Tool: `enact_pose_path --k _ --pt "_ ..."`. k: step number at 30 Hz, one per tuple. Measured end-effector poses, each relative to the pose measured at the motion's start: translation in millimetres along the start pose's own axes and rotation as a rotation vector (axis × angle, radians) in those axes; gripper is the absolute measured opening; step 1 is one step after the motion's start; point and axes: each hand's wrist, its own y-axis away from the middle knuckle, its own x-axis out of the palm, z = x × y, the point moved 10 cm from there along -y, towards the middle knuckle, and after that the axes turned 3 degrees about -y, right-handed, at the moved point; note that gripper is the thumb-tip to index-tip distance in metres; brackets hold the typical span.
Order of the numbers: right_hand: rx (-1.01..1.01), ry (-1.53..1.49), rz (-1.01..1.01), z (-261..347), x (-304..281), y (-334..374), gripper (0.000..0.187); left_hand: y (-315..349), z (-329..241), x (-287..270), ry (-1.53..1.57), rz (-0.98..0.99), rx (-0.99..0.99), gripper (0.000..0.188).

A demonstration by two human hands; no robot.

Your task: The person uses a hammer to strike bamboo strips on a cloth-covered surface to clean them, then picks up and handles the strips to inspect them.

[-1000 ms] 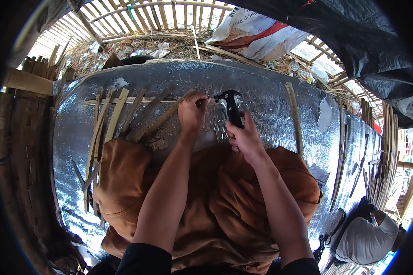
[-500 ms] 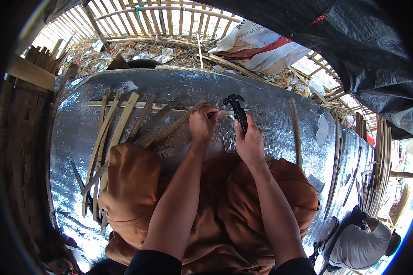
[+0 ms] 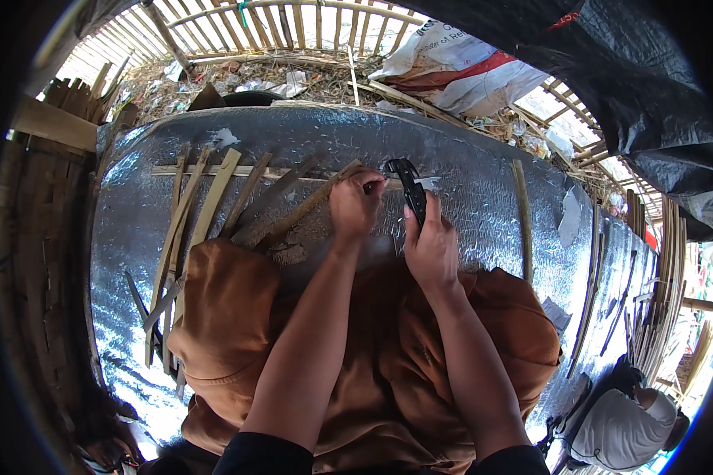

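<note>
1. The left hand [image 3: 355,207] is positioned near the centre of the frame; its grip is narrow, with thumb and fingertips drawn together. Whether a small part is sitting between them cannot be told.
2. The right hand [image 3: 433,247] is positioned just right of centre; its grip is wrapping firmly around a black hammer [image 3: 414,198].
3. The hammer is standing at upper centre of the frame, its head pointing toward the upper edge, just beside the left fingertips.
4. A long thin slat [image 3: 245,172] is running crosswise from upper left to behind the left hand.
5. Several upright slats [image 3: 218,194] are lying at left of the frame, their upper ends near the crosswise slat.
6. A silver sheet [image 3: 471,170] is bearing the slats.
7. Brown cloth [image 3: 372,348] is covering the person's legs at lower centre.
</note>
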Motion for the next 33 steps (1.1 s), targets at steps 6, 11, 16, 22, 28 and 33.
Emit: enact_pose_path --k 6,11,16,22,28,33 --pt "-0.001 0.003 0.009 -3.9 3.9 1.3 0.035 0.4 -8.2 -0.3 0.012 0.014 0.051 0.011" --pt "0.076 0.072 0.104 -10.6 16.4 3.5 0.034 -1.0 -3.7 -2.6 -0.023 -0.03 0.1 0.011" --pt "0.039 -0.03 -0.051 -2.8 0.2 9.7 0.035 0.7 -1.7 1.4 -0.012 0.037 0.008 0.01" --pt "-0.025 -0.078 -0.119 0.8 -0.8 14.7 0.038 0.6 -6.6 -1.1 -0.016 0.016 0.0 0.013" --pt "0.056 -0.078 -0.075 -2.2 5.0 18.5 0.039 1.0 -8.8 -2.7 -0.026 -0.013 0.027 0.011" --pt "0.029 0.076 0.079 1.4 26.2 12.1 0.041 0.8 -10.2 -5.9 -0.037 -0.024 0.044 0.011"
